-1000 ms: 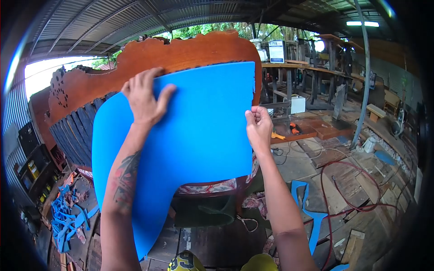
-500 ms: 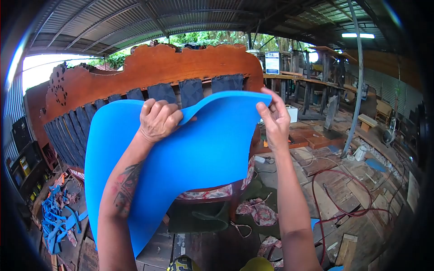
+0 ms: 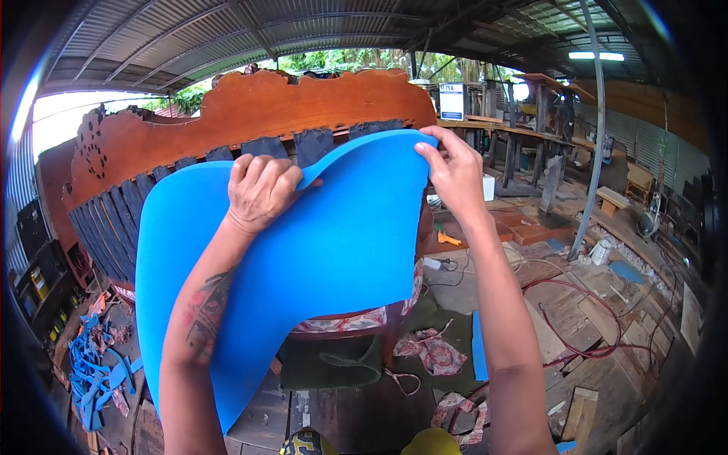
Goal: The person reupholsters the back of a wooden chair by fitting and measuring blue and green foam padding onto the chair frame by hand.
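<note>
A large blue foam sheet [image 3: 341, 235] hangs in front of me, its top edge bent into a wave. My left hand [image 3: 262, 191] is closed over that top edge near the middle, knuckles toward me. At the upper right corner, my right hand [image 3: 455, 168] pinches the foam between thumb and fingers. Behind the sheet stands a carved wooden sofa frame [image 3: 318, 106] with dark straps [image 3: 114, 231] across its back. Below the foam, part of the floral-covered seat [image 3: 341, 324] shows; the rest is hidden.
Blue foam scraps [image 3: 95, 364] lie in a heap at lower left. A floral cloth scrap [image 3: 432, 350] rests on the floor under the seat. To the right are a coiled red hose [image 3: 618, 318], an orange tool [image 3: 449, 239] and a metal post [image 3: 595, 152].
My right hand has moved up and left with the foam's corner, and its fingers have closed more tightly on it. The left hand keeps its grip; the view has shifted slightly.
</note>
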### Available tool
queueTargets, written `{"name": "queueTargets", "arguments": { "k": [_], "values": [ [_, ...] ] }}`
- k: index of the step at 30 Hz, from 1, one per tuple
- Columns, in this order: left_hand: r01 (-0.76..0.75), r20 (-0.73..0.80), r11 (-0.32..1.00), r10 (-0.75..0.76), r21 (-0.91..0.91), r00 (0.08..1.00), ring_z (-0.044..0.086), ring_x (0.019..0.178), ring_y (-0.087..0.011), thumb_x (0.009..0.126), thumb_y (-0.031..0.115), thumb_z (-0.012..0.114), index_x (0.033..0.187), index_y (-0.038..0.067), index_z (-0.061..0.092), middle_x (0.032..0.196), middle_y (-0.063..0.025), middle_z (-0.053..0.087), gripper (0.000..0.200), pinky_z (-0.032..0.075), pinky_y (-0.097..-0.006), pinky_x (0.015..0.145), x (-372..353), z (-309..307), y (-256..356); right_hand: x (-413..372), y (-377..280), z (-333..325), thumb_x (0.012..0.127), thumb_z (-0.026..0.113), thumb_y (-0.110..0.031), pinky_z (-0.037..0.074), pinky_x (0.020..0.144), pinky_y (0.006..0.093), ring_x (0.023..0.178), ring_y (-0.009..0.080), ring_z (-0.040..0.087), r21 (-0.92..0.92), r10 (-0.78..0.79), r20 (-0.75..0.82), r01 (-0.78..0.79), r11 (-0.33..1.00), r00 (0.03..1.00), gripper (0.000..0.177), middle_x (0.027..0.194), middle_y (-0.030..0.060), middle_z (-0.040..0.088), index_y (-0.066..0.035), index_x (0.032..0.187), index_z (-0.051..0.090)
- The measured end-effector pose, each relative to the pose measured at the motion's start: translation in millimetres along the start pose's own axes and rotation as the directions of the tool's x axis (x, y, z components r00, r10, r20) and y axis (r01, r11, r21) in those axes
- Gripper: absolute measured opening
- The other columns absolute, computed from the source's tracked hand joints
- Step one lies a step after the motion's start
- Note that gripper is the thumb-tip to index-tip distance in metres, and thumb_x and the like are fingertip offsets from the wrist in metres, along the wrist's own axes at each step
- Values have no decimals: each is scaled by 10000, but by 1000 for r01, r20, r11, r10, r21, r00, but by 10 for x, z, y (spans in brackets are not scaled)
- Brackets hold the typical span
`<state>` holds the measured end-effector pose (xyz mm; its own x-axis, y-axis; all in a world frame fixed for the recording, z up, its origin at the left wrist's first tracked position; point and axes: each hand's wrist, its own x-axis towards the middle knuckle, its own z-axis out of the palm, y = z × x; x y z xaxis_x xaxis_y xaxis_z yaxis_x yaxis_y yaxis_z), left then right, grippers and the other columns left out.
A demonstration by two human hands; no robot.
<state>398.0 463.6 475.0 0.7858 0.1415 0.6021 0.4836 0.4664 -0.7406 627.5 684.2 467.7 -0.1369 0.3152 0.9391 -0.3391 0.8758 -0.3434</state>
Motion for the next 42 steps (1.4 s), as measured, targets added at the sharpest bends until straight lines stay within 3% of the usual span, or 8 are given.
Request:
{"name": "queueTargets", "arguments": {
  "k": [5,14,24,27,29,35,36,42],
  "values": [
    [214,126,976,-206,-49,970,561,745,-209,702,466,875,988,128,584,845,-19,606,530,400,-367,711,146,9,-72,248,150,26,935,676,-126,528,807,416,905,341,680,-252,-194,46,199,947,980,184,1001,188,685,-1,1068,701],
    [404,275,893,-345,-198,898,560,741,-222,735,409,862,989,76,702,806,-48,606,448,373,-364,690,258,-113,-162,236,154,11,952,658,-125,514,804,382,892,269,655,-65,-107,55,111,992,993,170,999,150,661,5,1060,674],
    [582,471,782,-437,-223,766,641,870,-224,812,381,835,1003,62,755,929,-56,715,381,446,-353,807,299,41,-340,404,195,63,962,649,-148,523,834,408,909,295,674,-191,-104,84,119,974,991,195,1006,171,698,-3,1086,691],
    [686,545,651,-463,-325,698,651,830,-201,829,376,828,966,28,754,880,-73,720,382,468,-353,774,358,-40,-347,375,100,-1,957,645,-153,524,808,385,874,252,674,-138,33,147,-13,990,989,214,984,157,714,-1,1101,689],
    [914,817,277,-422,-297,393,650,744,-184,847,372,817,937,1,747,795,-88,708,388,477,-344,717,467,-172,-316,328,0,-81,955,642,-157,521,795,374,863,226,666,-126,57,208,-32,992,977,219,971,149,713,1,1100,689],
    [700,716,635,-317,-327,622,633,627,-188,845,384,816,904,-5,747,690,-105,675,399,471,-352,603,333,-301,-160,23,5,-195,949,641,-133,514,777,375,856,225,657,-20,143,344,-146,989,928,207,959,140,700,18,1088,671],
    [630,676,723,-316,-283,666,631,617,-197,840,389,820,895,-4,750,680,-113,674,403,470,-361,588,348,-303,-136,23,40,-149,953,635,-119,514,788,379,870,246,659,-88,35,288,-11,996,957,193,975,149,693,16,1087,666],
    [709,652,640,-406,-297,640,627,541,-168,839,352,836,909,-14,759,660,-123,677,381,480,-342,534,491,-242,-183,228,60,-22,962,623,-111,513,838,411,918,298,660,-118,-81,137,97,988,987,178,1011,172,671,10,1087,661]
  ]
}}
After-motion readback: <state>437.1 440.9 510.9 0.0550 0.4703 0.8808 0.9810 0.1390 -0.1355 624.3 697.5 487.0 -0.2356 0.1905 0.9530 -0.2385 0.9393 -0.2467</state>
